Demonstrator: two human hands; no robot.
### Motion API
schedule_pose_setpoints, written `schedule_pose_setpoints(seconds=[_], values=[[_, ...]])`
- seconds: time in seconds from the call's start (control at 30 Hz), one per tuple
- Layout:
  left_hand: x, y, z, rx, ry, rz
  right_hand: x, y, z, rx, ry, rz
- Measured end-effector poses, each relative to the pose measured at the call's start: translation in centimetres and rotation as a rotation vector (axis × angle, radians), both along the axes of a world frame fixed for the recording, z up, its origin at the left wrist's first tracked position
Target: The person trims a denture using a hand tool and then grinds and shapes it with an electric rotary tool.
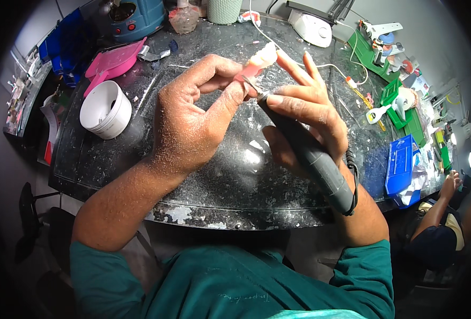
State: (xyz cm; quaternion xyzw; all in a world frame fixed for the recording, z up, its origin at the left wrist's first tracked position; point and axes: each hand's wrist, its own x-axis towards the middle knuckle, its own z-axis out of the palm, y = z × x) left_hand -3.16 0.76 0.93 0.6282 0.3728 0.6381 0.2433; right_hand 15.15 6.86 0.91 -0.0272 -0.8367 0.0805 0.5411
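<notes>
Between the thumb and fingers of my left hand (pixel 185 117) is a denture (pixel 257 63), with a pink base and pale teeth, held up over the middle of the bench. White dust coats that hand and wrist. My right hand (pixel 320 109) grips a dark rotary handpiece (pixel 312 157) along its body, its index and middle area near the front end and other fingers stretched past the denture. The handpiece's bur (pixel 250 83) is at the denture's pink edge beside my left thumb; whether it touches is hard to tell. A coiled cord (pixel 351 165) hangs at the handpiece's rear end.
The dusty black bench (pixel 219 199) carries a white tub (pixel 106 110) and pink dustpan (pixel 117 61) at left. Behind stand a blue machine (pixel 138 21) and a white device (pixel 311 27) with a cable. Blue (pixel 399 165) and green bins (pixel 390 95) line the right, near another person (pixel 440 228).
</notes>
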Motion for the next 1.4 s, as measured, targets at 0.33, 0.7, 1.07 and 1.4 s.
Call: schedule_pose_setpoints(seconds=[0.33, 0.7, 1.07, 1.4], values=[[0.2, 0.3, -0.1, -0.039, 0.034, 0.047, 0.6, 0.3, 0.3, 0.169, -0.054, -0.079], [-0.1, 0.5, -0.5, 0.170, 0.326, 0.390, 0.2, 0.1, -0.2, 0.037, -0.012, -0.060], [-0.4, 0.3, -0.1, 0.287, 0.395, 0.424, 0.3, -0.1, -0.1, 0.043, -0.022, -0.056], [-0.5, 0.1, -0.4, 0.227, 0.346, 0.380, 0.1, -0.1, -0.3, -0.007, 0.031, -0.015]])
